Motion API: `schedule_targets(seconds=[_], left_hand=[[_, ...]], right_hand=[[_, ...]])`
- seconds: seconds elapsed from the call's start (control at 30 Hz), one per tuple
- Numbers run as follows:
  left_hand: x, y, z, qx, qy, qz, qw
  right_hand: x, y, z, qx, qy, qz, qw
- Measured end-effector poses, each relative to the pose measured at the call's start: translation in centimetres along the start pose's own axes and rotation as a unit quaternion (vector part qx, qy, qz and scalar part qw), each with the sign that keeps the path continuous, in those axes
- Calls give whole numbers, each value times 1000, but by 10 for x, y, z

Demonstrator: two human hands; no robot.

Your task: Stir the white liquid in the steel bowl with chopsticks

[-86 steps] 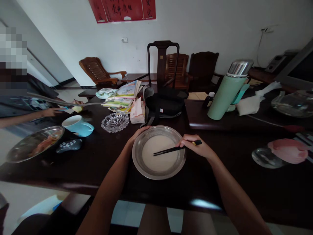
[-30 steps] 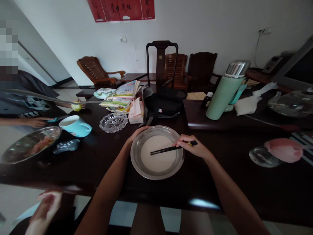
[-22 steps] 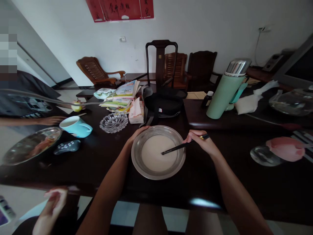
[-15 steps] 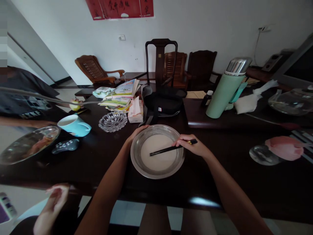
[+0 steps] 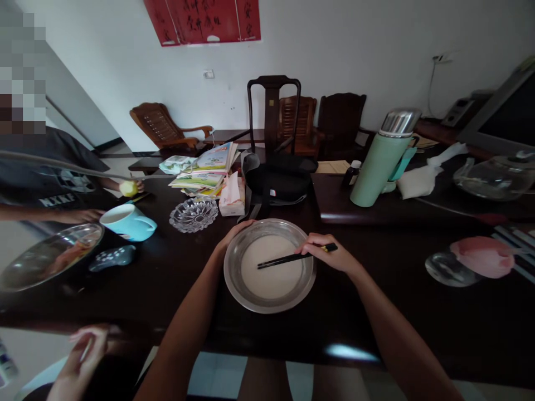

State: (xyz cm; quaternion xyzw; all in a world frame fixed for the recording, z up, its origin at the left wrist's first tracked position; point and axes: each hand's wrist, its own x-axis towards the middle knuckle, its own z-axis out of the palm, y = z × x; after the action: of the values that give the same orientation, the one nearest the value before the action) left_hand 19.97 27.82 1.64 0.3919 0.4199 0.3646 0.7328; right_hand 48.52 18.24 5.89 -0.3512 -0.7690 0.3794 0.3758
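Note:
A round metal bowl [image 5: 235, 282] stands on the dark table in front of me, with milky white liquid [image 5: 271, 285] in it. My left hand [image 5: 234, 233] is closed on the bowl's far left rim; its fingertips are partly hidden behind the rim. In my right hand [image 5: 328, 252] is a pair of black chopsticks [image 5: 279, 260], held over the bowl's right side. Their tips point left and reach the middle of the liquid; how deep they dip I cannot tell.
Left are a metal basin [image 5: 25, 284], a blue mug [image 5: 129, 223], a game controller [image 5: 112, 258] and a glass dish [image 5: 193, 215]. Behind the bowl sits a black bag [image 5: 284, 178]; right, a green thermos [image 5: 380, 167]. A person [image 5: 54, 184] at left holds a pale fruit [image 5: 128, 188].
The view has tilted up slightly, so things sit lower in it. My hands keep their hold on bowl and chopsticks, and the chopstick tips have barely moved. More of the person at left shows.

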Motion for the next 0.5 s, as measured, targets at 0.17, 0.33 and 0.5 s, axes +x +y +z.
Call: schedule_targets(seconds=[0.17, 0.33, 0.5], left_hand=[[1, 0, 0, -8, -11, 9, 1000], [4, -3, -4, -11, -21, 10, 1000], [5, -4, -5, -11, -23, 4, 1000]], right_hand=[[-4, 5, -16, -1, 86, 26, 996], [-6, -1, -15, 57, 55, 28, 996], [-1, 2, -6, -18, 15, 5, 1000]])
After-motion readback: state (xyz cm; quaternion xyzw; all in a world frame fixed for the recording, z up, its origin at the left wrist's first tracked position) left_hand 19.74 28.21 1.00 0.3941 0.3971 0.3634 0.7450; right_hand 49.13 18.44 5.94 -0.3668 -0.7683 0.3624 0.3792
